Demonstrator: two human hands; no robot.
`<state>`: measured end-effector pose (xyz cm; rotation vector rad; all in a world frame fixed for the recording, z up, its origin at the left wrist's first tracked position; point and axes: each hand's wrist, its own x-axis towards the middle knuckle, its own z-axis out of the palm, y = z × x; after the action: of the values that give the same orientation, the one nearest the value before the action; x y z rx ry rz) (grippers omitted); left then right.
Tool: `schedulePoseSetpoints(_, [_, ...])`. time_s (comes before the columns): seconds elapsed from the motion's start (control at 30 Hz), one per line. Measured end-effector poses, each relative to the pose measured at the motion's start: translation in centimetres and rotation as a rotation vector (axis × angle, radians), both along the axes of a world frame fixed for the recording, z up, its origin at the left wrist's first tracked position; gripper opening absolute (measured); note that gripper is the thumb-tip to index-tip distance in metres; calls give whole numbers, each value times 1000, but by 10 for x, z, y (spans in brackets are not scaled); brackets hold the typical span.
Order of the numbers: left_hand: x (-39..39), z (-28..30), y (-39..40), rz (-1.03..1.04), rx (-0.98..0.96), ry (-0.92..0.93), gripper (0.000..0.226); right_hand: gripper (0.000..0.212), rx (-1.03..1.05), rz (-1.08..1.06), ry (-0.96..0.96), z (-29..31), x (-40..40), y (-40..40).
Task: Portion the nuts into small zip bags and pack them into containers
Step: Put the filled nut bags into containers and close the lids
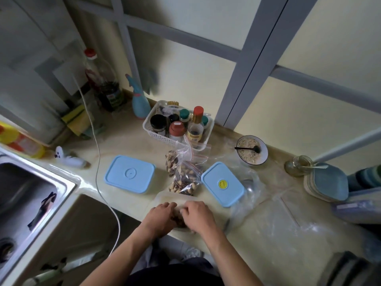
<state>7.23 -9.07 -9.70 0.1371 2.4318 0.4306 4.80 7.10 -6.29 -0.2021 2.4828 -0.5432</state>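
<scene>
My left hand [159, 218] and my right hand [199, 215] meet at the counter's front edge, fingers curled on a small bag of nuts [179, 219] between them, inside a clear container [165, 198]. The bag is mostly hidden by my hands. Two filled zip bags of nuts [186, 178] [171, 162] lie just behind. A blue-lidded container [130, 173] sits to the left and a blue lid with a yellow valve [223, 183] to the right.
A white basket of spice bottles [165, 139] stands behind the bags. A bowl of oats with a spoon [252, 150] sits at the right, stacked plates [326, 182] further right. The sink [31, 193] lies at left, a white cable [97, 162] crossing the counter.
</scene>
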Motion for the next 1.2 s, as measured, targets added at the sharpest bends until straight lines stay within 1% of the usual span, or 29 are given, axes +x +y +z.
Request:
schedulePoseSetpoints(0.03, [-4, -2, 0, 13, 16, -31, 59, 26, -1, 14, -43, -2, 2, 0])
schedulePoseSetpoints(0.1, [-10, -5, -2, -3, 39, -46, 49, 42, 39, 64, -141, -5, 3, 0])
schedulePoseSetpoints(0.13, [-13, -6, -4, -15, 40, -39, 48, 50, 71, 80, -167, -7, 2, 1])
schedulePoseSetpoints(0.17, [-15, -6, -6, -21, 40, -27, 49, 53, 94, 87, -169, -8, 1, 2])
schedulePoseSetpoints(0.2, [-16, -6, -7, -25, 39, -11, 51, 50, 112, 87, -157, -9, 0, 3])
schedulePoseSetpoints(0.27, [-19, -6, -7, -23, 27, 34, 54, 36, 137, 75, -105, -10, -4, 3])
schedulePoseSetpoints(0.33, [-20, -4, -5, 4, 22, 81, 48, 28, 173, 29, -81, -10, -8, 2])
schedulePoseSetpoints(0.43, [-22, -3, -3, 34, 35, 90, 43, 26, 198, -7, -133, -10, -12, 0])
schedulePoseSetpoints(0.5, [-24, -3, -5, 58, 43, 109, 44, 18, 200, -14, -192, -9, -13, -2])
schedulePoseSetpoints(0.53, [-25, -3, -6, 64, 44, 122, 43, 17, 199, -18, -218, -8, -14, -2])
schedulePoseSetpoints(0.63, [-26, -5, -7, 19, 19, 146, 35, 26, 168, -40, -301, -9, -14, 1])
schedulePoseSetpoints(0.7, [-22, -7, -4, -20, -8, 230, 35, 30, 130, -91, -315, -12, -13, 0])
schedulePoseSetpoints(0.77, [-15, -10, -1, -84, -39, 284, 42, 31, 100, -165, -278, -14, -12, -2])
schedulePoseSetpoints(0.87, [0, -15, 7, -169, -40, 260, 48, 28, 95, -233, -172, -18, -10, -1])
schedulePoseSetpoints(1.0, [7, -24, 13, -130, -72, 180, 52, 36, 6, -358, -54, -32, -11, 7])
schedulePoseSetpoints(1.07, [3, -23, 16, -138, -88, 152, 53, 37, -80, -484, 10, -35, -11, 14])
schedulePoseSetpoints(1.2, [-3, -21, 19, -126, -115, 141, 54, 30, -193, -889, 189, -18, -21, 38])
